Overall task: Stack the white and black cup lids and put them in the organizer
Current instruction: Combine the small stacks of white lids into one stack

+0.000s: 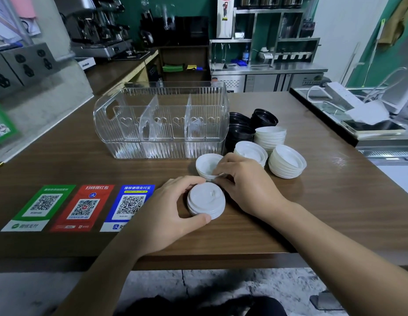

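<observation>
A short stack of white lids (pixel 206 200) stands on the wooden table near its front edge. My left hand (pixel 168 209) curls round it, thumb at the front and fingers at the back. Just behind lies an upturned bunch of white lids (pixel 206 166); my right hand (pixel 245 181) pinches its near rim. More white lid stacks (pixel 287 160) (pixel 270 135) (pixel 251 151) lie to the right, with black lid stacks (pixel 263 118) (pixel 239 131) behind them. The clear organizer (pixel 162 124), split by two dividers, stands behind the lids with nothing inside it.
Three QR-code stickers (pixel 84 207) lie flat on the table (pixel 107 165) at the left. A raised counter with a phone (pixel 372 127) and papers borders the right side. The table's front edge runs just below my wrists.
</observation>
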The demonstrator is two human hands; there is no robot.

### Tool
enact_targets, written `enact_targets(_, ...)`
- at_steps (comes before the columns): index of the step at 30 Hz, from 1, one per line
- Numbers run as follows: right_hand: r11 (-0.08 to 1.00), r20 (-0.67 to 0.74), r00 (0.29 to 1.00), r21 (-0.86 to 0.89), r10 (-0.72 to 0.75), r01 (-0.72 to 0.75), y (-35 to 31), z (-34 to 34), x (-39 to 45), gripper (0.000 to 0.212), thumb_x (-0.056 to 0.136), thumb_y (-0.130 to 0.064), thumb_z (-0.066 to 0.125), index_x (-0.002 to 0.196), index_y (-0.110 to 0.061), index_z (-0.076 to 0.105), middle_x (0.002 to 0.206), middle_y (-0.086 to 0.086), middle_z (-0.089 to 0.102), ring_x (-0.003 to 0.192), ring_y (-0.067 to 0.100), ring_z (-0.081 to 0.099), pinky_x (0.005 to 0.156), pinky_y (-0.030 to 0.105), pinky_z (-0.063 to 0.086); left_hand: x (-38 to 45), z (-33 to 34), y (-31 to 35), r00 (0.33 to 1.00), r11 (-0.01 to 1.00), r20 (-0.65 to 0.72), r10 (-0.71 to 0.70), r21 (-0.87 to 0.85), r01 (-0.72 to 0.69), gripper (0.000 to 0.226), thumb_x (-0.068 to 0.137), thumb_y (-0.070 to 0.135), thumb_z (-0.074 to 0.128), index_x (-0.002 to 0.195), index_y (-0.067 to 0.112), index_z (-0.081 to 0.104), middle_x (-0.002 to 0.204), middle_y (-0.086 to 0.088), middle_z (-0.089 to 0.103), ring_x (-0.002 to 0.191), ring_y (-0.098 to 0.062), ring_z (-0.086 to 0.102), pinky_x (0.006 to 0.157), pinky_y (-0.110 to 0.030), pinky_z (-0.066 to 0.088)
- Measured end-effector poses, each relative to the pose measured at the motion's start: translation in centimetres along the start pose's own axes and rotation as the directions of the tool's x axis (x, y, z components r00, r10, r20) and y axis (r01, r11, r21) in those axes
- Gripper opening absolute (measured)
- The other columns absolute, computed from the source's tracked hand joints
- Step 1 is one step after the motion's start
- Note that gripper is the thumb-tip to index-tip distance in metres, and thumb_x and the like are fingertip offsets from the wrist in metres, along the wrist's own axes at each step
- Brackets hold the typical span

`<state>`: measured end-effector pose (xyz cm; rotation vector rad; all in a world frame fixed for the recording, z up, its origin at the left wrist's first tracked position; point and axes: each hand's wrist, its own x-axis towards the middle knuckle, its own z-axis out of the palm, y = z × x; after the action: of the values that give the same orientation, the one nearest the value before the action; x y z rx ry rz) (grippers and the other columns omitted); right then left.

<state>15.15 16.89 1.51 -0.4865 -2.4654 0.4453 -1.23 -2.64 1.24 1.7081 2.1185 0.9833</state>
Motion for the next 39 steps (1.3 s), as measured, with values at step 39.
enact_targets(39,0.605,0.008,0.971,0.781,0.239,-0.155,-3.0,-2.9,-1.0,0.032,0.118,-0.026,0.056,0.098,-0.002,0.064,0.063,0.021,0.06,0.055,0.03,0.045,0.051,0.034,0.037,2.3,0.0,1.6,0.927,0.951,-0.338,0.163,-0.196,-0.238,0.102,0.088,0.021,0.099,0.169,0.045,0.042,0.162,0.017,0.056,0.142,-0.01,0.066,0.115,-0.036,0.059)
